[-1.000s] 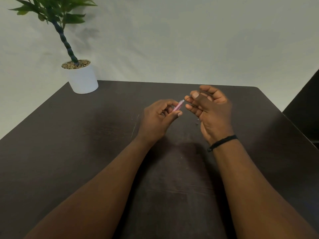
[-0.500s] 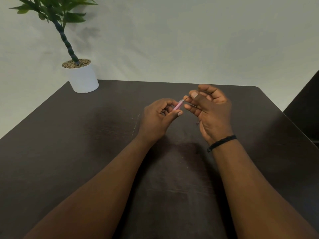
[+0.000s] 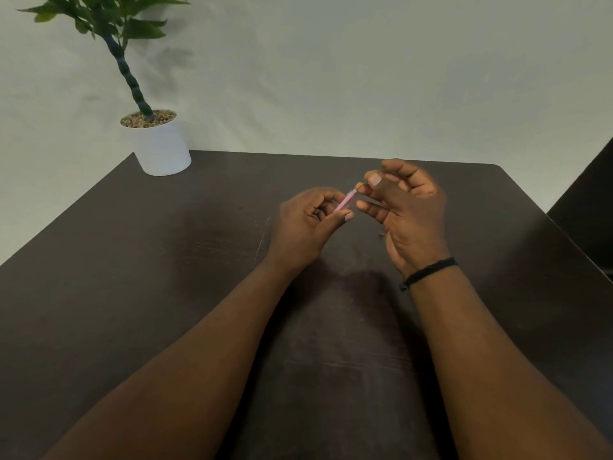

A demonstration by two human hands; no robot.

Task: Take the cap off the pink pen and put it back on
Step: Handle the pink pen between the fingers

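Note:
My left hand [image 3: 308,227] is closed around the barrel of the pink pen [image 3: 346,201], which points up and to the right above the dark table [image 3: 166,260]. Only a short pink length shows between my two hands. My right hand [image 3: 411,214] is at the pen's far end. Its thumb and fingers pinch a thin dark part [image 3: 365,183] that runs on from the pen's tip; it looks like the cap, though most of it is hidden by the fingers. Whether the cap is seated on the pen or apart from it cannot be told.
A white pot with a green plant [image 3: 161,144] stands at the table's far left corner. A black band [image 3: 428,272] circles my right wrist. A dark piece of furniture [image 3: 587,200] stands beyond the table's right edge. A pale wall lies behind.
My right hand has closed in slightly on the pen's tip, and its thumb now rests over the thin dark part. My left hand has stayed where it was.

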